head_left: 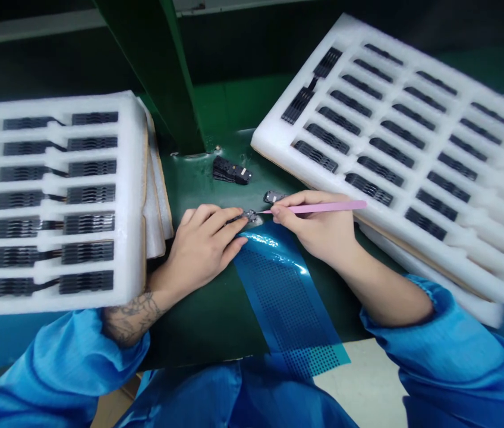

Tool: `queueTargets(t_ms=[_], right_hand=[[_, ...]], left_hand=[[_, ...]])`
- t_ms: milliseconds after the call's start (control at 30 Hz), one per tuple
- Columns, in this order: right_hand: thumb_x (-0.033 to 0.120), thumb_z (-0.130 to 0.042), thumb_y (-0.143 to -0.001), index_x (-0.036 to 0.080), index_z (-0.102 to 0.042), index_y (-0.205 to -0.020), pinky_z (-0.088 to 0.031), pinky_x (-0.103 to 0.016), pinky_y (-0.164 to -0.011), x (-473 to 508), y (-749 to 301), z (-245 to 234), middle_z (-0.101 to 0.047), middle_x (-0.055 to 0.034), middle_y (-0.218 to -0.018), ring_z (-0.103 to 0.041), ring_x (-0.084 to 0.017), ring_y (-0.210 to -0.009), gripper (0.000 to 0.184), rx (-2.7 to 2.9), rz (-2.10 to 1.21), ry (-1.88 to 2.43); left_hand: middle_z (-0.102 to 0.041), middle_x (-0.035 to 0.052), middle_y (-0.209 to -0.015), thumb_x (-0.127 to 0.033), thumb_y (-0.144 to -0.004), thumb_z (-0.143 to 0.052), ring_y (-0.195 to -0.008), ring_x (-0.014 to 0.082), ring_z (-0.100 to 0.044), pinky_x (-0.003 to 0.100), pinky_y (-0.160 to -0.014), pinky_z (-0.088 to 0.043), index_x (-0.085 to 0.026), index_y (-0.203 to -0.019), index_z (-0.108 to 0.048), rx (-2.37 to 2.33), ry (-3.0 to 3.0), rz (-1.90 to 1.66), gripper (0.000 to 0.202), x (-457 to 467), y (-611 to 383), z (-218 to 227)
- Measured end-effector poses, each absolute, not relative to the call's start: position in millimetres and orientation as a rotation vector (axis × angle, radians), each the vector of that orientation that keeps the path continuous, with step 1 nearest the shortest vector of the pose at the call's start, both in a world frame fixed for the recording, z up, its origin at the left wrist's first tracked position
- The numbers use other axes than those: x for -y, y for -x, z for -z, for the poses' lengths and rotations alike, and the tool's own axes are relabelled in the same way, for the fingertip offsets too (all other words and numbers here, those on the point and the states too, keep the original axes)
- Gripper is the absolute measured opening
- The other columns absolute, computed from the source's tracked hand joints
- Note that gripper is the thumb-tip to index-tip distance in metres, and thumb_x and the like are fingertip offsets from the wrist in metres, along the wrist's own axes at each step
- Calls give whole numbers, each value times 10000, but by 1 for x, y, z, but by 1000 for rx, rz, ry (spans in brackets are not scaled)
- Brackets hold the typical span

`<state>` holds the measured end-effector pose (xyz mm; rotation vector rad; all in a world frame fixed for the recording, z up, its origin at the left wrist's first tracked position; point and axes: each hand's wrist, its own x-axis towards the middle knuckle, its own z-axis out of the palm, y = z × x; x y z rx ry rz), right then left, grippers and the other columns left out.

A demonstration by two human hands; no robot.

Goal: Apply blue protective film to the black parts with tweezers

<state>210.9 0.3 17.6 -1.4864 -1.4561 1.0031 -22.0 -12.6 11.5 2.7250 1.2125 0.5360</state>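
Observation:
Pink tweezers (323,207) are gripped in my right hand (323,229), with their fine tip at a small black part (249,216). My left hand (210,238) pinches that part between its fingers, just above the table. Another black part (274,196) lies right behind the tweezer tip, next to my right fingertips. Under and in front of my hands stretches a shiny blue film sheet (279,285) with rows of small dark dots. A fanned stack of black parts (231,171) rests farther back on the table.
On the left stands a white foam tray (129,178) with black parts in its slots, atop more trays. At the right another foam tray (274,139) sits tilted, partly filled. A green post (158,71) rises behind the green table (202,333).

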Motion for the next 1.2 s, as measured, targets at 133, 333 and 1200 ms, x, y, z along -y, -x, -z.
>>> queueTargets(t_ms=[133, 333, 1200], right_hand=[[283, -796, -800, 205, -772, -783, -586, -322, -624, 1, -207, -18, -781, -49, -770, -719, -194, -675, 84, 1469, -998, 1494], [231, -793, -794, 197, -769, -775, -567, -294, -617, 2, -203, -18, -775, -35, -744, -708, -172, -657, 46, 1482, -989, 1486], [244, -784, -790, 205, -781, -760, -563, -281, -583, -1, -201, -19, -775, -31, -737, -698, -167, -639, 50, 1513, -986, 1511]], left_hand=[[-699, 62, -1293, -307, -980, -607, -1040, 247, -588, 416, -790, -434, -187, -1247, -679, -1198, -2729, -536, 301, 13, 22, -9], [-698, 53, -1295, -302, -978, -607, -1027, 247, -582, 425, -785, -448, -187, -1236, -691, -1190, -2713, -544, 295, 12, 21, -10], [-701, 33, -1297, -318, -977, -611, -1026, 251, -584, 423, -773, -415, -206, -1240, -684, -1207, -2716, -540, 295, 12, 21, -11]])
